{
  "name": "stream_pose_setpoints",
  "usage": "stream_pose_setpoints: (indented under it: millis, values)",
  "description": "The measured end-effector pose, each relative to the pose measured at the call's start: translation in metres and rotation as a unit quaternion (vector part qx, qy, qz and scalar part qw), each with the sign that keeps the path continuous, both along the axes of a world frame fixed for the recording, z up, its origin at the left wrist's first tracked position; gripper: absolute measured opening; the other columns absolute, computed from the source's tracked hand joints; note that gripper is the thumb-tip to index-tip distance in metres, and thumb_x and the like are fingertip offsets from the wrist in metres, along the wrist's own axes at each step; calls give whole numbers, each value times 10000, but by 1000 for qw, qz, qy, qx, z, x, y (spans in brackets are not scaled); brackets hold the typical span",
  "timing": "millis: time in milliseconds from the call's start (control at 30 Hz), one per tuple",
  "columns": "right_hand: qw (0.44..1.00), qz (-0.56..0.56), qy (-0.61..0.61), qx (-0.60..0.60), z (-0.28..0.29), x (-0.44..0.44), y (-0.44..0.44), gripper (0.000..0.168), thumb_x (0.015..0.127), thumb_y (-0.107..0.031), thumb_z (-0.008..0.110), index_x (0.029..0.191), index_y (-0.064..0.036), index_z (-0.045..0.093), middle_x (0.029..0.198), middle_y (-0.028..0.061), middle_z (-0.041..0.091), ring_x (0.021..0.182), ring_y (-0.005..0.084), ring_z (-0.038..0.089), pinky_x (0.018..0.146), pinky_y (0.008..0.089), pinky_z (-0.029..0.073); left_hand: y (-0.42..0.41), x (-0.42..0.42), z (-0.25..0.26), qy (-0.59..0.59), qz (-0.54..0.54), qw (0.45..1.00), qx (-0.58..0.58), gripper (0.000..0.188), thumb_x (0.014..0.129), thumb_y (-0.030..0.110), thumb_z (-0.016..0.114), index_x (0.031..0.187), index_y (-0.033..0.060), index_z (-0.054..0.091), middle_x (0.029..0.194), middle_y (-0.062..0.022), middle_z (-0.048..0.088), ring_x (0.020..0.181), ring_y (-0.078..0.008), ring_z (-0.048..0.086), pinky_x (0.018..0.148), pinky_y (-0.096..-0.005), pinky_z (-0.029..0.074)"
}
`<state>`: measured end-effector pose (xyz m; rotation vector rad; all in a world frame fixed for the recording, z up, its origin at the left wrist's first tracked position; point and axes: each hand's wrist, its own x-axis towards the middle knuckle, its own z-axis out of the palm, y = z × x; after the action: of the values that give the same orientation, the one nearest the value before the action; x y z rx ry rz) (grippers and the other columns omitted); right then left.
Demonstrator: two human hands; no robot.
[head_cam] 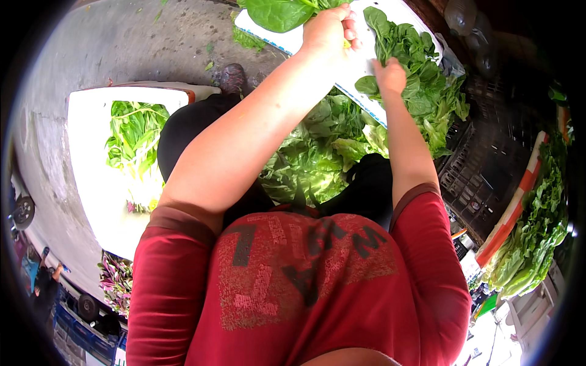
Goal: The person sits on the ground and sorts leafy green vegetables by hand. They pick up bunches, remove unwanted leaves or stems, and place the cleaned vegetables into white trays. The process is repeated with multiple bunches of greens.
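Note:
My left hand (330, 29), at the top of the view, is closed around broad green spinach leaves (279, 14). A small yellow bit (347, 43) shows by its fingers. My right hand (390, 77) is slightly blurred over a pile of spinach (405, 50); whether its fingers grip any stems is unclear. That pile lies on a white foam board (366, 58) with blue marks along its edge. Below the board, between my knees, is a heap of loose lettuce and other leaves (316, 151).
On the left stands a white foam box (87, 137) holding leafy greens (137, 130). Purple-green leaves (115, 279) lie behind it. Dark plastic crates (480, 151) are on the right, with more lettuce (535, 238) beyond. A person (46, 279) is far off at lower left.

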<state>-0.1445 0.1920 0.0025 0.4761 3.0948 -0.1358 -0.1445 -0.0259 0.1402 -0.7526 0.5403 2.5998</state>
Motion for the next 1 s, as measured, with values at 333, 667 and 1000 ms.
stream_pose_setpoints:
  millis: [333, 667, 1000]
  values:
    - [999, 23, 18, 32, -50, -12, 10, 345, 718, -250, 571, 908, 29, 500, 828, 239, 522, 724, 326, 551, 663, 361, 466, 1, 1, 10, 3, 1, 999, -40, 131, 811, 167, 479, 747, 53, 471, 585, -1, 425, 472, -79, 351, 486, -265, 351]
    - [444, -207, 44, -871, 69, -27, 2, 201, 839, -15, 401, 989, 93, 322, 894, 244, 479, 587, 164, 456, 538, 209, 449, -1, -2, -6, -21, -6, 999, -27, 161, 803, 212, 497, 717, 80, 463, 578, 5, 423, 435, -85, 370, 424, -235, 338]
    - [556, -386, -34, -735, 8, 28, 29, 292, 821, -123, 482, 1031, 52, 379, 897, 215, 483, 690, 257, 534, 528, 316, 512, -2, -2, -16, -51, -5, 999, 5, 109, 778, 213, 527, 732, 124, 483, 583, 38, 430, 420, -70, 361, 398, -216, 312]
